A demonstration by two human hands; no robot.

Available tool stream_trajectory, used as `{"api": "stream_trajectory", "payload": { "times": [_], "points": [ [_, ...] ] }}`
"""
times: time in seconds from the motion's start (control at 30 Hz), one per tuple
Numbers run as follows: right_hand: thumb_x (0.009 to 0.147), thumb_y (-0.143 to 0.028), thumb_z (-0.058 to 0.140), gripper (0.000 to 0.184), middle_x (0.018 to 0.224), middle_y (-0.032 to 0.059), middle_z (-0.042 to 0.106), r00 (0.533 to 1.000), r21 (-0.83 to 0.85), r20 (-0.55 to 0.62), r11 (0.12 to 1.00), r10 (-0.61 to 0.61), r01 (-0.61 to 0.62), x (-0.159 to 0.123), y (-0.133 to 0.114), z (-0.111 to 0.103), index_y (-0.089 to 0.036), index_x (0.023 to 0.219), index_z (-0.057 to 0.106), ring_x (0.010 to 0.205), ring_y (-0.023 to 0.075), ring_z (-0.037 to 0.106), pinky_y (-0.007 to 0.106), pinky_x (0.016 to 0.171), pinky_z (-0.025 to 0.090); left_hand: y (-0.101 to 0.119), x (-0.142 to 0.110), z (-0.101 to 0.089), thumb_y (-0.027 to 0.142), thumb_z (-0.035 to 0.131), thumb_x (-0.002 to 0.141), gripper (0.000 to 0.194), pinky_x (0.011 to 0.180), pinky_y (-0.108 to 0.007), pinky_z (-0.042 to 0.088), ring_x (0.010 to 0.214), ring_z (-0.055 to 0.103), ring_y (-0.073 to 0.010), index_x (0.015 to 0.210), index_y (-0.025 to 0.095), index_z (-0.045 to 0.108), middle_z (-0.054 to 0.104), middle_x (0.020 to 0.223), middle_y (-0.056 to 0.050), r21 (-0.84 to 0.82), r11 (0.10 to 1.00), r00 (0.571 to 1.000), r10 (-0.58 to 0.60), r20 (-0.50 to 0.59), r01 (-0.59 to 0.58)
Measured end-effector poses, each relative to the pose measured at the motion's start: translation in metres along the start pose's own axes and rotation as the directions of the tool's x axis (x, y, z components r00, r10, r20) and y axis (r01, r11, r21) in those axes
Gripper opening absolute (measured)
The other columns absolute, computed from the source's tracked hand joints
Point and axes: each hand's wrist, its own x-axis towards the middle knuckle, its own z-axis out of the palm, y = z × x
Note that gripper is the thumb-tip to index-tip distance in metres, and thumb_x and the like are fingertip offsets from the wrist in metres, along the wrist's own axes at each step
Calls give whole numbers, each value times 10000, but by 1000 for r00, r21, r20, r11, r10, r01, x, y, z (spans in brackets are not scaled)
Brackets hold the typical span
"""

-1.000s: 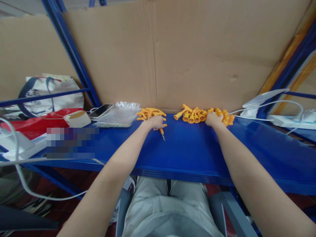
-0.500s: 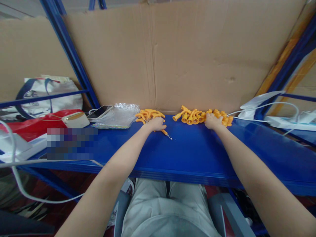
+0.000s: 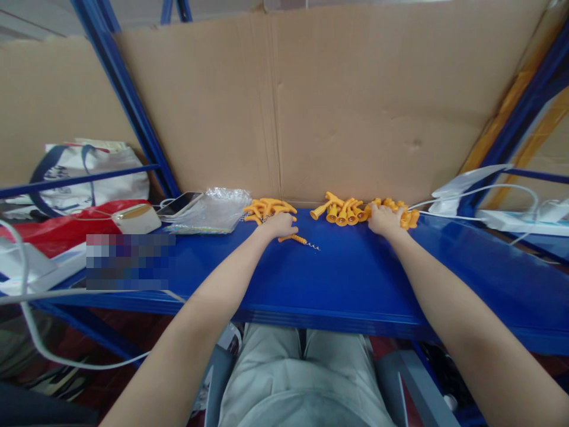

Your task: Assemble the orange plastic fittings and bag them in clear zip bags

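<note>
A yellow-handled corkscrew (image 3: 299,239) sticks out below my left hand (image 3: 281,226), its bare metal spiral pointing right over the blue shelf top. The fingers of that hand are closed and appear to grip it; part of the grip is hidden. Just behind lies a heap of similar yellow corkscrew handles (image 3: 267,206). My right hand (image 3: 384,220) is curled down into a pile of yellow plastic pieces (image 3: 409,219) at the right, and its fingertips are hidden among them. Left of that pile, several yellow bell-shaped pieces (image 3: 341,217) lie with their round openings facing me.
A clear plastic bag (image 3: 217,213) and a phone (image 3: 181,203) lie left of the handles. Farther left are a red bag (image 3: 84,222) and a white cloth bag (image 3: 104,178). White cables and a power strip (image 3: 524,220) lie at right. A cardboard wall (image 3: 355,107) rises behind.
The corkscrew at my left hand has swung from slanting down-right to nearly level, with more of its yellow shaft showing. My right hand has stayed at the pile.
</note>
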Motion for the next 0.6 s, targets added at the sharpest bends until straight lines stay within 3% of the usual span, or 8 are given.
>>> {"api": "stream_trajectory", "payload": {
  "times": [0.1, 0.17, 0.3, 0.47, 0.6],
  "points": [
    [917, -229, 412, 651, 1405, 269, 538, 1000, -12, 2, 1000, -12, 12, -1, 0, -1, -76, 1544, 319, 1334, 392, 461, 713, 1093, 191, 1, -9, -11, 384, 474, 926, 370, 758, -276, 493, 895, 695, -251, 1067, 140, 715, 741, 936, -126, 15, 1000, 997, 7, 74, -9],
    [921, -227, 408, 687, 1436, 276, 509, 1000, -22, 23, 1000, 0, 1, -2, -1, -3, -66, 1570, 250, 1358, 390, 440, 701, 1100, 195, 2, -16, -19, 459, 444, 945, 464, 692, -263, 492, 736, 693, -205, 1224, 146, 642, 745, 906, -101, -48, 999, 980, 15, 197, -5],
    [915, -194, 410, 650, 1419, 275, 528, 998, -41, 63, 999, 25, -22, -6, -7, -13, -59, 1542, 311, 1343, 382, 465, 669, 1094, 237, 2, -22, -25, 462, 560, 885, 655, 610, -235, 483, 645, 661, -154, 1469, 200, 423, 737, 1049, -91, -122, 992, 933, 80, 350, -40],
    [895, -188, 444, 483, 1257, 265, 641, 997, -64, 76, 998, -10, 15, -8, -11, -24, -46, 1344, 552, 1229, 383, 566, 619, 1038, 339, 7, -19, -17, 220, 537, 843, 461, 560, -194, 467, 678, 657, -138, 1302, 184, 556, 735, 1042, -87, -166, 985, 938, 108, 330, -56],
    [879, -168, 501, 399, 1193, 265, 666, 991, -31, 117, 997, -72, 76, -4, -9, -24, -49, 1230, 648, 1165, 374, 611, 532, 973, 436, 8, -18, -14, 163, 534, 806, 334, 520, -192, 452, 654, 638, -139, 1133, 160, 598, 733, 962, -83, -198, 979, 960, 104, 260, -52]
  ]
}}
